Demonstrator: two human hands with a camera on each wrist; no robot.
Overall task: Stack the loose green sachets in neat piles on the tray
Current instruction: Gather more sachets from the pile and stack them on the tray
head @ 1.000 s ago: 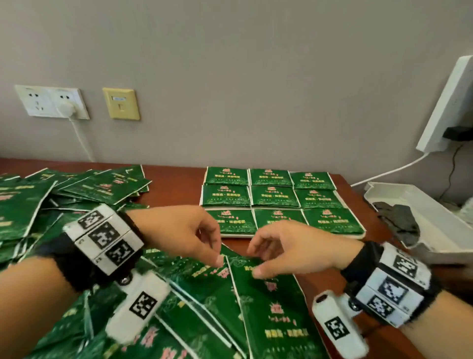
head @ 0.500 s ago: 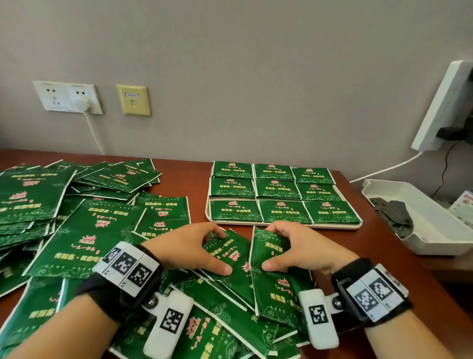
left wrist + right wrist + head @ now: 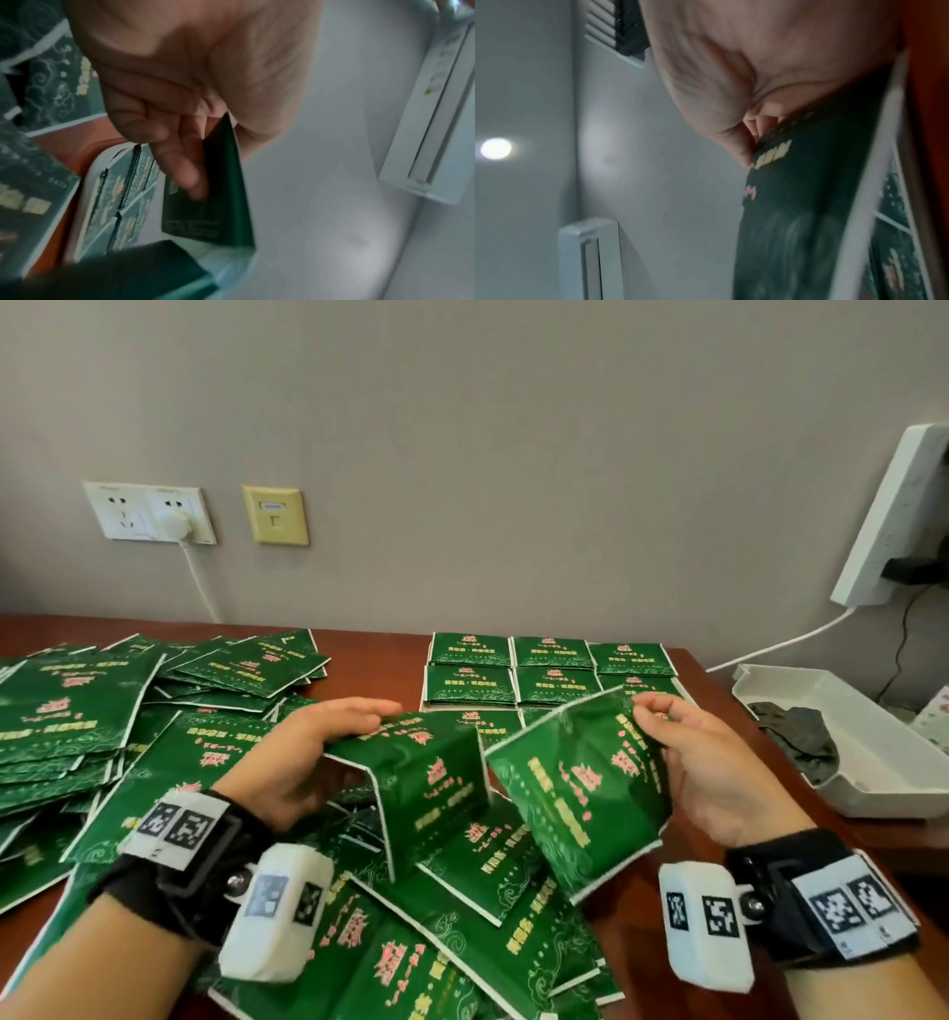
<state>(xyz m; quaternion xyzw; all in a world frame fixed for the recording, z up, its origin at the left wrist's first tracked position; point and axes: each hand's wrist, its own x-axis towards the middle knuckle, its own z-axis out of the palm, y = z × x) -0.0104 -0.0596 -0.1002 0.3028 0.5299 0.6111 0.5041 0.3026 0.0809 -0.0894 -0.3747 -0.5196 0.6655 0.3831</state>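
Two green sachets are held above the loose pile (image 3: 436, 942) at the front of the brown table. My left hand (image 3: 354, 737) grips one sachet (image 3: 431, 778) by its top edge, fingers over it and the thumb hidden. In the left wrist view the fingers (image 3: 180, 154) lie along that sachet (image 3: 223, 192). My right hand (image 3: 662, 737) pinches the other sachet (image 3: 580, 793) at its upper right corner; the right wrist view shows the thumb (image 3: 739, 142) pressed on this sachet (image 3: 795, 192). Behind both, the white tray (image 3: 85, 192) holds neat rows of stacked sachets (image 3: 549, 670).
A large heap of loose sachets (image 3: 77, 721) covers the table's left side. A white bin (image 3: 873, 778) with a dark cloth (image 3: 796, 737) sits at the right, past the table edge. Wall sockets (image 3: 149, 510) and a white power strip (image 3: 893, 521) hang behind.
Both hands were pressing on sachets in the front pile; each now holds one sachet lifted clear of the pile and raised toward the tray.
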